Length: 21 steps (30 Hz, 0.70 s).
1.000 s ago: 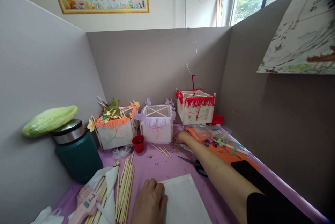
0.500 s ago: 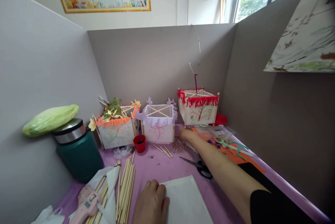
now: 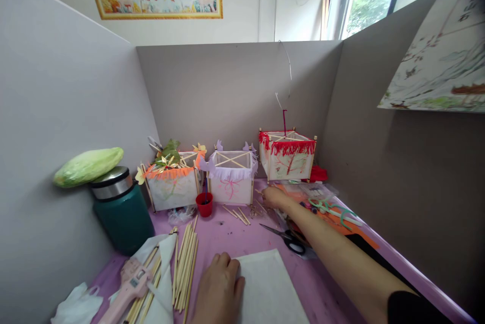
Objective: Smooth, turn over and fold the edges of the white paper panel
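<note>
So, going left to right: your left hand [image 3: 219,291] sits flat and released on the near edge of the white sheet [image 3: 269,288], palm down, just pinning it to the purple counter [image 3: 235,235]. Left of it lies the bundle of long sticks [image 3: 185,266], running roughly away from you, with the pink glue gun [image 3: 127,288] beside them.

Your right hand [image 3: 273,196] is stretched way out toward the back, fingers curled down over the short loose sticks [image 3: 237,214] scattered just in front of the purple-fringed lantern [image 3: 231,177]. I can't tell from here if the grip has actually closed on one or is only touching. Those short sticks lie slanted, far ends pointing back-left, mostly just left of your fingertips. The right hand is clearly the nearer one. The scissors [image 3: 288,238] lie right beside your right forearm.
</note>
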Available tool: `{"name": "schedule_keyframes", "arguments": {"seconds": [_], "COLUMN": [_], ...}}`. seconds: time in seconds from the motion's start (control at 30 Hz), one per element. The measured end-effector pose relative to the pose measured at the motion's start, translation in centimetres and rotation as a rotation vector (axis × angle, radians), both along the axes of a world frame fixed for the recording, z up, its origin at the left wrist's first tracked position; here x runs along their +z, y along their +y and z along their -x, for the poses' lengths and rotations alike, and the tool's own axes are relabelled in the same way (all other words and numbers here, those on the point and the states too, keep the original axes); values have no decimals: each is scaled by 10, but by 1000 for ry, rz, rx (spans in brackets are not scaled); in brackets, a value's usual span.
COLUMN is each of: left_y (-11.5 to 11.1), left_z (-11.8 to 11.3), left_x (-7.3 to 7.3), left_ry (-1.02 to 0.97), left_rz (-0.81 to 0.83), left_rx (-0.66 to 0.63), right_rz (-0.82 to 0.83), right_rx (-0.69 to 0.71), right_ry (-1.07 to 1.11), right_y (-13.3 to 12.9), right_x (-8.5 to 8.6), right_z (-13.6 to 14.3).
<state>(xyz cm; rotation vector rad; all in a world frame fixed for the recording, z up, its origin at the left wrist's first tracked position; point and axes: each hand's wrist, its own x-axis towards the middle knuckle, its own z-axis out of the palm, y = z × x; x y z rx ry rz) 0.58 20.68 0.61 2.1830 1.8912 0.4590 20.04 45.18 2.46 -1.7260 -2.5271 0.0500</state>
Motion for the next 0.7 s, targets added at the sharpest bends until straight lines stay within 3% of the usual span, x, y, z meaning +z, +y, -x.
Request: {"name": "schedule_keyframes", "arguments": {"seconds": [0.13, 0.37, 0.7], "left_y": [-1, -3, -2], "left_z": [0, 0, -1], "left_x": [1, 3, 2], "left_ry": [9, 8, 7], "left_rz": [-5, -24, -15], "left_rx": [1, 6, 4], "right_rz": [-59, -147, -183], "right_rx": [88, 224, 24], "right_ry": [43, 144, 157], "right_y": [-15, -37, -47], "right_x": [4, 8, -2], "right_z": [-9, 3, -31]}}
